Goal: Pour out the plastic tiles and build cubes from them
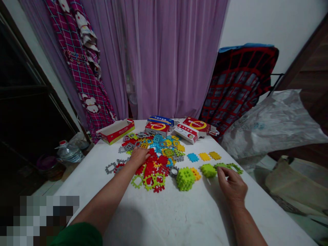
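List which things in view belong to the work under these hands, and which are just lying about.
In the work, apparently:
- mixed pile of plastic pieces, at the left hand
- taller green stack
- smaller green stack, near the right hand
- separate blue piece

Lying about, apparently:
- blue box
- water bottle
- plaid cloth

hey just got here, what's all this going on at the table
A person is handling colourful plastic pieces on a white table. The left hand rests on a mixed heap of them. The right hand is beside flat green pieces to the right, fingers curled; whether either hand grips a piece is unclear. A tall light green stack stands nearer the middle, and cardboard boxes lie along the far edge.
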`<action>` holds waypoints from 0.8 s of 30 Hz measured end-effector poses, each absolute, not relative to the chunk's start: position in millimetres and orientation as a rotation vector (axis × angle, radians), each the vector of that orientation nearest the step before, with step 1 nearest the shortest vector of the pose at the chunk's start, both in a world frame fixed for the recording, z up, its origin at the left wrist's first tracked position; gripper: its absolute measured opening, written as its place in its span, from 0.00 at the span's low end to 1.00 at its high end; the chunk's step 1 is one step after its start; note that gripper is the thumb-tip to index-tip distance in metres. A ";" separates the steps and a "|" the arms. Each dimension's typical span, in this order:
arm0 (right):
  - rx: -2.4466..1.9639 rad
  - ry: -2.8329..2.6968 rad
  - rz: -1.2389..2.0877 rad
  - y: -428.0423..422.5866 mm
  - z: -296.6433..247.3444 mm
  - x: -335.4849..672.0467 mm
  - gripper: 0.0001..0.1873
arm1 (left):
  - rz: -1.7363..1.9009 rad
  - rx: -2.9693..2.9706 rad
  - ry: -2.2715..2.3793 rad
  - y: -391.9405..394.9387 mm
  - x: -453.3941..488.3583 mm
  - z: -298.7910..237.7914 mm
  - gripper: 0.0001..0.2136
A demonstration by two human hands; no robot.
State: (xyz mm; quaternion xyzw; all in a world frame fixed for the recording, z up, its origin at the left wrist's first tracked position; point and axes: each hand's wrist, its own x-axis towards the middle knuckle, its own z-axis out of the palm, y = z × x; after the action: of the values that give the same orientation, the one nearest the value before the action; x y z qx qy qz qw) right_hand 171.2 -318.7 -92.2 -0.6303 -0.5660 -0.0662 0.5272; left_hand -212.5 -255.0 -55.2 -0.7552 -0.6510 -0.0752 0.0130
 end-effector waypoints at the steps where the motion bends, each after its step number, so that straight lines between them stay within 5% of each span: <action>1: -1.522 -1.355 -0.138 -320.0 -90.9 170.4 0.19 | -0.275 -2.336 -2.032 -256.2 -212.9 -55.1 0.09; 6: -1.506 -1.348 -0.108 -323.4 -85.5 166.2 0.16 | -0.533 -2.187 -2.081 -257.9 -217.0 -48.7 0.14; 10: -1.424 -1.352 -0.029 -321.6 -78.9 156.0 0.17 | -1.143 -2.190 -2.095 -258.5 -207.2 -36.8 0.14; 15: -1.265 -1.319 0.466 -324.9 -56.3 112.6 0.23 | -1.662 -2.462 -1.928 -276.1 -167.5 -20.9 0.15; 20: -1.193 -1.316 1.143 -338.6 -27.9 69.9 0.33 | -1.750 -2.531 -1.497 -302.0 -132.7 -15.7 0.11; 24: -1.208 -1.333 1.126 -343.4 -16.3 69.5 0.34 | -1.722 -2.594 -1.350 -311.7 -120.8 -17.9 0.11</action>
State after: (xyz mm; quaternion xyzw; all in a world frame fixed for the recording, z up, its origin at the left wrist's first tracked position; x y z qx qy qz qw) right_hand 69.5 -343.4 -16.3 -0.4969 -0.5484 0.4630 0.4878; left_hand -120.8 -311.7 -17.9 -0.7583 -0.3947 -0.5033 -0.1258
